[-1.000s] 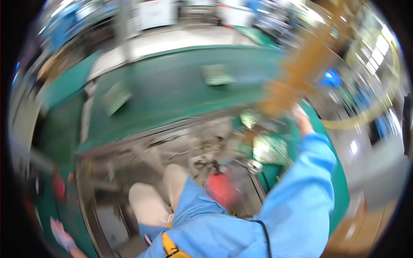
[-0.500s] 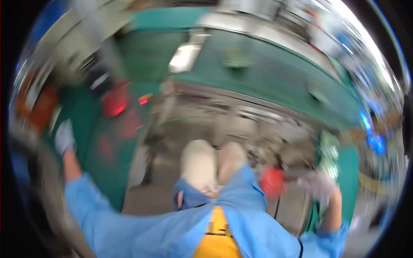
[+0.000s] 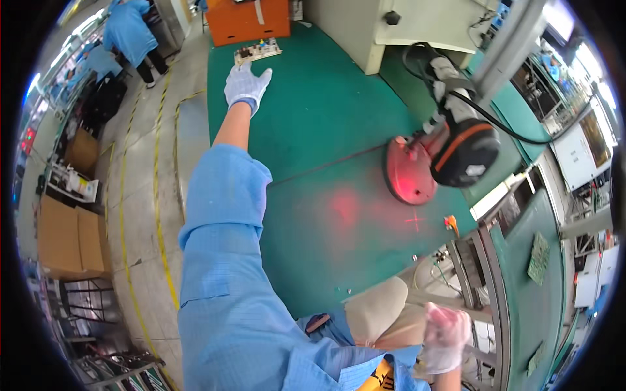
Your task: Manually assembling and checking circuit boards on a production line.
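Gloved hands, two. Left hand [image 3: 248, 86], one: fingers loosely extended, thumb well apart, fingertips at the near edge of a circuit board [image 3: 261, 51], nothing enclosed. Circuit board, one: flat on the green bench top [image 3: 313, 85], just before one orange box [image 3: 228, 26]. Right hand [image 3: 447, 335], one: above the lap, blurred, perhaps curled; contents impossible to tell. Green panels [image 3: 538, 259], two: on the belt [image 3: 528, 306] at right.

See orange box [image 3: 249, 25] at far end of green tabletop [image 3: 326, 91]; at right, black-and-orange device [image 3: 473, 156] beside red disc [image 3: 409, 173]; at left, brown carton [image 3: 65, 234], yellow-and-black floor tape [image 3: 156, 176], blue-clad person [image 3: 128, 29].
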A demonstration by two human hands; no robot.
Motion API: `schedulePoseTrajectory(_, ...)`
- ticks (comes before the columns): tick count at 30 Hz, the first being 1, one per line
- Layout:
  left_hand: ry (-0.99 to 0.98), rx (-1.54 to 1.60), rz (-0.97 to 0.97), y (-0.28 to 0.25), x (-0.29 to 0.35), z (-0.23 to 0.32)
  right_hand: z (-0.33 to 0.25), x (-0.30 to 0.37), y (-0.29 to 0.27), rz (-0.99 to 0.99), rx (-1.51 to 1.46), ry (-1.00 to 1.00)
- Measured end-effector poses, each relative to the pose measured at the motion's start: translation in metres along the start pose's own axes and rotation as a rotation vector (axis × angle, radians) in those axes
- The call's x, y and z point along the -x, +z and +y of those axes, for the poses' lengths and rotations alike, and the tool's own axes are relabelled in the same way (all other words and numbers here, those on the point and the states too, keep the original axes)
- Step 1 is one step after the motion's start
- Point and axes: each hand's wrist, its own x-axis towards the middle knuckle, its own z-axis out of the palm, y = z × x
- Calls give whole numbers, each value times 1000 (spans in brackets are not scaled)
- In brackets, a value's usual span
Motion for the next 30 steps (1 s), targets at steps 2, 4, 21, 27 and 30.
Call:
schedulePoseTrajectory(2,22,-66,82,12,-19,-4,-25,-48,26,86,-140,-103)
schedulePoseTrajectory(4,54,-104,56,22,-32,-9,-51,-106,40,-45,-289,-206)
schedulePoseTrajectory(21,555,-120,19,6,3,20,-82,-132,101,202,-389,-202)
schedulePoseTrajectory(27,767,-209,-142,-82,129,33,-81,-130,102,212,-342,-212)
schedulePoseTrajectory(30,705,7,-271,-119,146,46,-78,-128,101,191,-337,-131)
